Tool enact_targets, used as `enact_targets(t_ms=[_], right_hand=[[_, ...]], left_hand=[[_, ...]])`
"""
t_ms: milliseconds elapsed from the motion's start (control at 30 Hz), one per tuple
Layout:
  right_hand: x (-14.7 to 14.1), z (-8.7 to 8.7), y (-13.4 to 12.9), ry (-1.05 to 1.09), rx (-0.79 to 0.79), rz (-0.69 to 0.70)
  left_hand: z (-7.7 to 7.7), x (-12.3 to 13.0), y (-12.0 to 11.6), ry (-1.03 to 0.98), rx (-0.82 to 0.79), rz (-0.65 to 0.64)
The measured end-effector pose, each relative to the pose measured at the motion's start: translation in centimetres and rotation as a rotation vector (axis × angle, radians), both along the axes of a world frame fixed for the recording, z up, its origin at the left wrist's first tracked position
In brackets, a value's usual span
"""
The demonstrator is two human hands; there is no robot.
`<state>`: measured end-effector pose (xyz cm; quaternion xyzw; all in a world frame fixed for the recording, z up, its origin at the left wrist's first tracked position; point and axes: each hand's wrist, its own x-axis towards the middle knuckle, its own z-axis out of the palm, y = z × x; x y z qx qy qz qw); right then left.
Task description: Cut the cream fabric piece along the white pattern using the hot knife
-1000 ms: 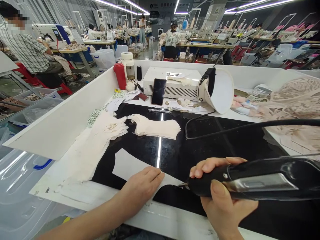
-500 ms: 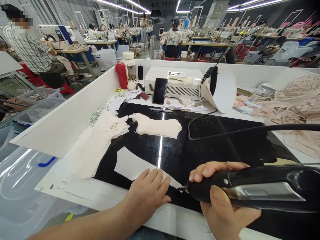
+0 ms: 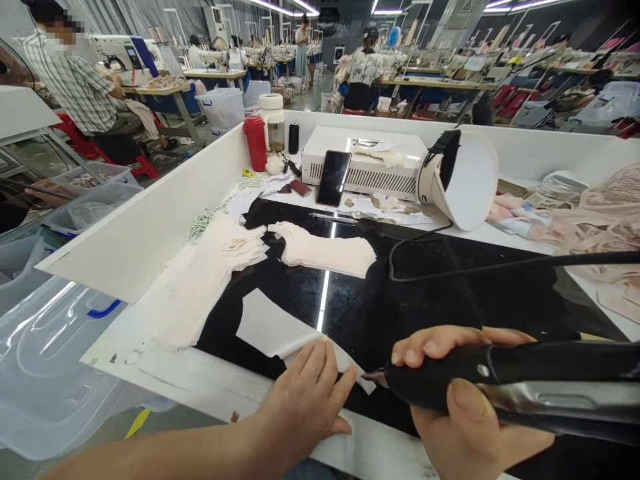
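Note:
My left hand (image 3: 313, 390) lies on a pale cut fabric piece (image 3: 265, 323) with its fingers stretched out, pressing it against the black glossy work surface (image 3: 280, 283). A raised crease runs along the piece near the fingertips. My right hand (image 3: 465, 407) is wrapped round a black corded power tool (image 3: 560, 377) with a silver panel on its side. Its narrow metal tip (image 3: 375, 379) is at the fabric's right end, close to my left fingers; whether it touches, I cannot tell. Beyond lie a small stack of cream pieces (image 3: 327, 250) and a larger pile (image 3: 200, 280).
A black cable (image 3: 500, 268) loops across the board. At the back stand a white vented box (image 3: 370, 173), a phone (image 3: 334, 178), a red bottle (image 3: 255, 143) and a white cone-shaped shade (image 3: 473, 177). Beige garments (image 3: 600, 200) lie at right. Co-workers sit at sewing machines farther off.
The view has shifted slightly, moving the scene rightward. Under my left hand the fabric piece has gone from flat to creased. The tool is still in my right hand at its right end.

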<state>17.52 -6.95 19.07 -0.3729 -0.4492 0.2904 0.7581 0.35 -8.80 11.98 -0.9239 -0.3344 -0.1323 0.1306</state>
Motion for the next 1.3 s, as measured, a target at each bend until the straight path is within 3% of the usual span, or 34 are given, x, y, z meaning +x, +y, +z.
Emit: enact_targets(t_ms=[233, 733, 1067, 1300], right_hand=[[-0.8, 0.1, 2.1, 0.068, 0.032, 0.037], [-1.7, -0.2, 3.1, 0.064, 0.048, 0.085], [-1.6, -0.4, 2.0, 0.014, 0.010, 0.080], [-1.7, -0.6, 0.9, -0.034, 0.017, 0.022]], left_hand=[[-0.3, 0.1, -0.1, 0.017, -0.013, 0.007], [-0.5, -0.1, -0.1, 0.002, -0.046, -0.032], [0.3, -2.0, 1.3, -0.165, -0.157, -0.138], [0.5, -2.9, 0.7, -0.214, -0.264, -0.104]])
